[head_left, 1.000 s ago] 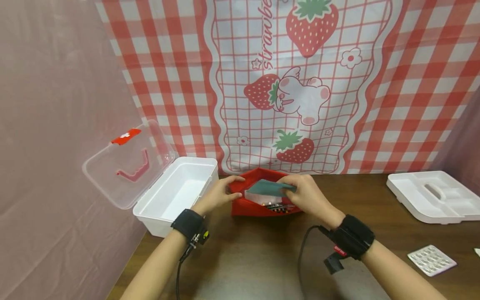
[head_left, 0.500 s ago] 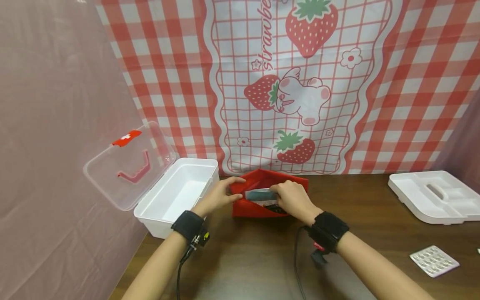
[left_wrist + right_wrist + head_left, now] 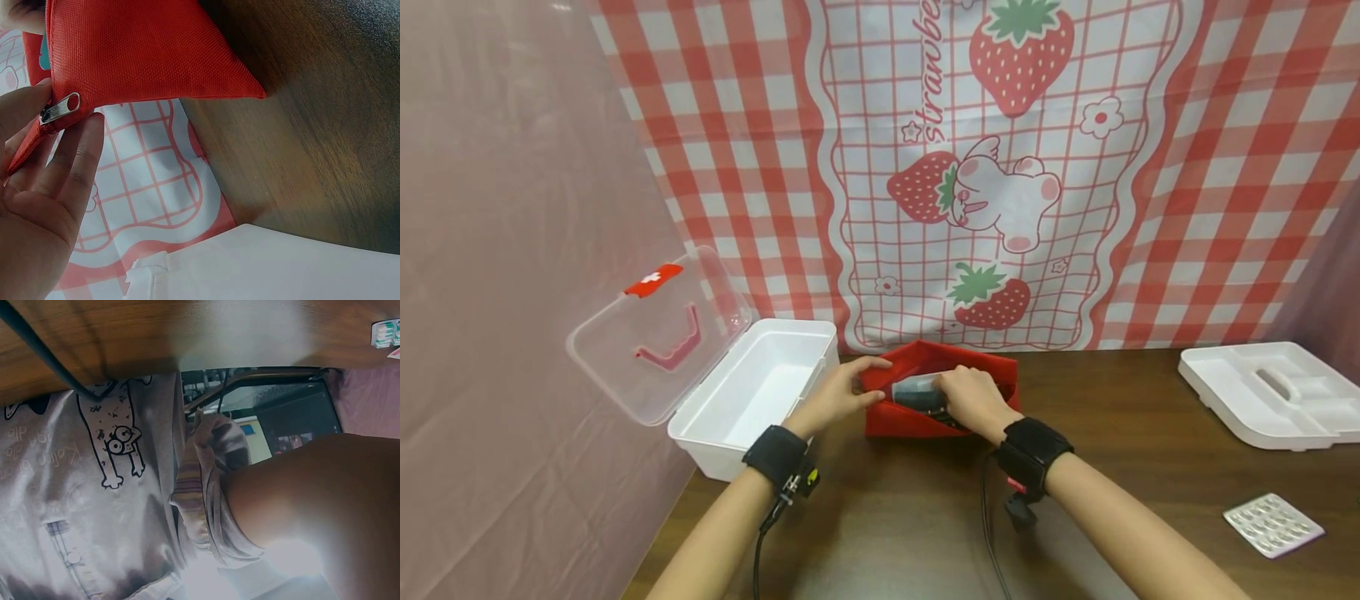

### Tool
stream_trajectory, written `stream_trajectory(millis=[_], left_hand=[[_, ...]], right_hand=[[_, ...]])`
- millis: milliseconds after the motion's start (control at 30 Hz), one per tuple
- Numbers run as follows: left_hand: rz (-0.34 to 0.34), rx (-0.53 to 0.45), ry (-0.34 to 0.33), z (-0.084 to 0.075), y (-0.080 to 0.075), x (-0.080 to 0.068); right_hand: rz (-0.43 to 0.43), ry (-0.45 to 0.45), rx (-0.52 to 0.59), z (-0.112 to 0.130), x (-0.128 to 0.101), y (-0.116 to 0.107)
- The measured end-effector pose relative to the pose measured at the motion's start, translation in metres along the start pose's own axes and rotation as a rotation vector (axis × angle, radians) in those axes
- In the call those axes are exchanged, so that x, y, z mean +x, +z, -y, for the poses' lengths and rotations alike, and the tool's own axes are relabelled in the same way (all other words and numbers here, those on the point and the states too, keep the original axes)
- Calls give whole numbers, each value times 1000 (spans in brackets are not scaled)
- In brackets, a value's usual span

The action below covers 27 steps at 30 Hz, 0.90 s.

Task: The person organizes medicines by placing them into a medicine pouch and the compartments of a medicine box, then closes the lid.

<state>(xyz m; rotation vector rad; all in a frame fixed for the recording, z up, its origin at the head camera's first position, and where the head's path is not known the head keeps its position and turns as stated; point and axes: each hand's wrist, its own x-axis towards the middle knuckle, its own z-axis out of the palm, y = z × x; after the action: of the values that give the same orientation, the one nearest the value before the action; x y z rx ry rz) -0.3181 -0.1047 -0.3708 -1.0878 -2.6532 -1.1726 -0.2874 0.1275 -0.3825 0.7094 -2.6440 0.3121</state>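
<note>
A red zip pouch (image 3: 910,422) stands with its mouth open at the back of the table. My left hand (image 3: 838,392) holds its left end; in the left wrist view the thumb and fingers lie on either side of the pouch by the metal zip pull (image 3: 60,109). Inside the pouch lies a teal flat packet (image 3: 917,398), with something whitish behind it and small dark items below. My right hand (image 3: 973,402) reaches into the pouch, curled at the packet's right end; its fingertips are hidden. The right wrist view does not show this hand's work.
Left of the pouch stands a white first-aid box (image 3: 752,392), its clear lid (image 3: 655,350) tipped back. A white tray insert (image 3: 1262,408) lies at the right. Nearer is a blister pack (image 3: 1273,525). A patterned cloth (image 3: 880,250) hangs behind the table.
The right hand has moved left and down into the pouch, lowering the teal packet from above the opening to inside. The left hand has stayed on the pouch's left end.
</note>
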Motion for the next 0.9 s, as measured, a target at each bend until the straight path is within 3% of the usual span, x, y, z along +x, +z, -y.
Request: stream_trajectory(millis=[600, 900], left_hand=[[-1, 2, 4, 1, 1, -1], [-3, -16, 16, 2, 2, 0]], right_hand=[[75, 44, 34, -7, 10, 12], [112, 34, 102, -15, 10, 12]])
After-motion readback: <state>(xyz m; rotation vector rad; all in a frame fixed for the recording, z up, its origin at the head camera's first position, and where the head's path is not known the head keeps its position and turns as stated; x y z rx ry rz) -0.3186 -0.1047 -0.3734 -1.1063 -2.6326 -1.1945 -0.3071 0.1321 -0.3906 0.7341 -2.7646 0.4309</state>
